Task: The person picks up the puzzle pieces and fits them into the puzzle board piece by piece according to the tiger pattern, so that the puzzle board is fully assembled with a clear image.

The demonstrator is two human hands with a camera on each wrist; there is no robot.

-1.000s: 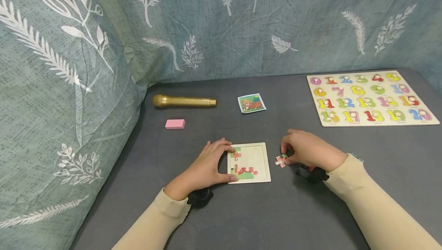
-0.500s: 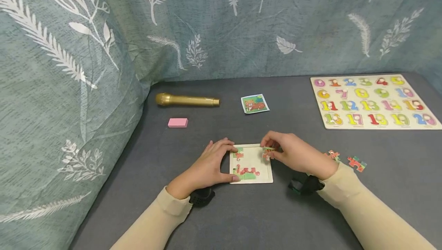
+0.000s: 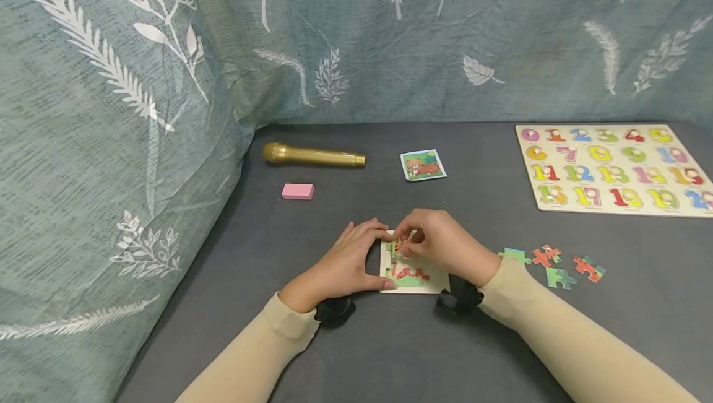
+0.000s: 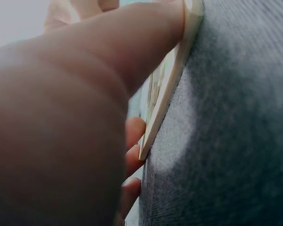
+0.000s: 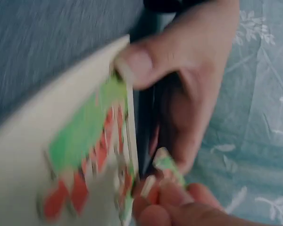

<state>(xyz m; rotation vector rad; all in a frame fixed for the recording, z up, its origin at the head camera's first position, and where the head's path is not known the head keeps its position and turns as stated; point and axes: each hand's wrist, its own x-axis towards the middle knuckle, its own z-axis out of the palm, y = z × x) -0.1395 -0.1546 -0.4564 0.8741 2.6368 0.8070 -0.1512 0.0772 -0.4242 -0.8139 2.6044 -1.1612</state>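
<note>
Right wrist view shows a small green and orange jigsaw piece point(image 5: 168, 167) pinched between the thumb and fingers of the right hand point(image 3: 442, 243), a narrow grip. Head view places it over the far left part of a square, pale wooden puzzle tray point(image 3: 437, 274); whether it touches the tray's bed I cannot tell. The left hand point(image 3: 353, 259) holds the tray's left side in a wide grip, thumb on the near rim, fingers at the far corner. Its forearm slants in from the lower left; the right forearm crosses from the lower right, palm turned down. Half a second ago the right hand was at the tray's far right corner; now it is beside the left fingers. More of the loose green and red-orange jigsaw pieces point(image 3: 561, 278) now show on the dark grey bench point(image 3: 390, 353), beyond the right sleeve point(image 3: 535, 304).
</note>
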